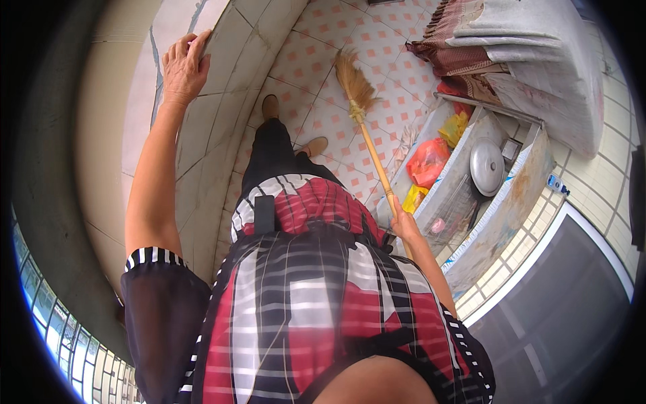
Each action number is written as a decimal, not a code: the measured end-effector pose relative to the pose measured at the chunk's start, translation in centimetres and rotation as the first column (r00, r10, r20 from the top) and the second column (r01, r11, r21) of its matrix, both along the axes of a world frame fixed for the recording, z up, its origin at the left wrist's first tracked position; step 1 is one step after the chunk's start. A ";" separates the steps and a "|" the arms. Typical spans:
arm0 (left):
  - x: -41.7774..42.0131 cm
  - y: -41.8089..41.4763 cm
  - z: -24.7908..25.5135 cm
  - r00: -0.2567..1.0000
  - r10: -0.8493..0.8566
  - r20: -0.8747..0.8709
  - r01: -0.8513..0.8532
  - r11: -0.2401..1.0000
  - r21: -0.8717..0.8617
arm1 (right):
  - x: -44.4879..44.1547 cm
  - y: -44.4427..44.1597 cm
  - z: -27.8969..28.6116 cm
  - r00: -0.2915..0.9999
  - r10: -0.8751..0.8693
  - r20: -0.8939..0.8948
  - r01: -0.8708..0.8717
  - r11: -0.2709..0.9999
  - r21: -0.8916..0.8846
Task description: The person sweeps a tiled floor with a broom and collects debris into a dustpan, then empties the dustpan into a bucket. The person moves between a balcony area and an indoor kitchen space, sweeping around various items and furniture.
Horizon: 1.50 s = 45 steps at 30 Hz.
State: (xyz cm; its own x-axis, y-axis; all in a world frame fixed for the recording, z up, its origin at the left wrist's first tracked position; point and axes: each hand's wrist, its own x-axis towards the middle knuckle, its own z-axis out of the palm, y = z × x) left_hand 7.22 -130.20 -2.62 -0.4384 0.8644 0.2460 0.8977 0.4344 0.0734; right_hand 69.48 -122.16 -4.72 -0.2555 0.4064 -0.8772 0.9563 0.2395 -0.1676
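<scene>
My right hand (404, 222) grips the wooden handle of a straw broom (373, 146). The broom slants away from me over the floor, and its bristles (355, 76) fan out at the far end. Its lower handle passes behind my right forearm. On the pale tiled top of a low wall or ledge (144, 96), my left hand (185, 65) rests near the edge with bent fingers. Its thumb is apart from the fingers, and I see no tool in it.
The tiled floor (323, 108) has small orange squares. At right stands a shelf unit (520, 187) with a lidded metal pot (487, 166), a red plastic bag (429, 161) and a yellow bag (454, 129). Cloth covers a bulky object (550, 76) behind it. A blue-and-white bottle (557, 185) is near the wall.
</scene>
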 end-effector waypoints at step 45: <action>-6.4 86.1 -0.1 0.662 -0.736 -0.139 0.518 0.584 -0.625 | -21.3 17.5 -6.9 -0.320 -0.942 0.096 0.947 -0.317 0.051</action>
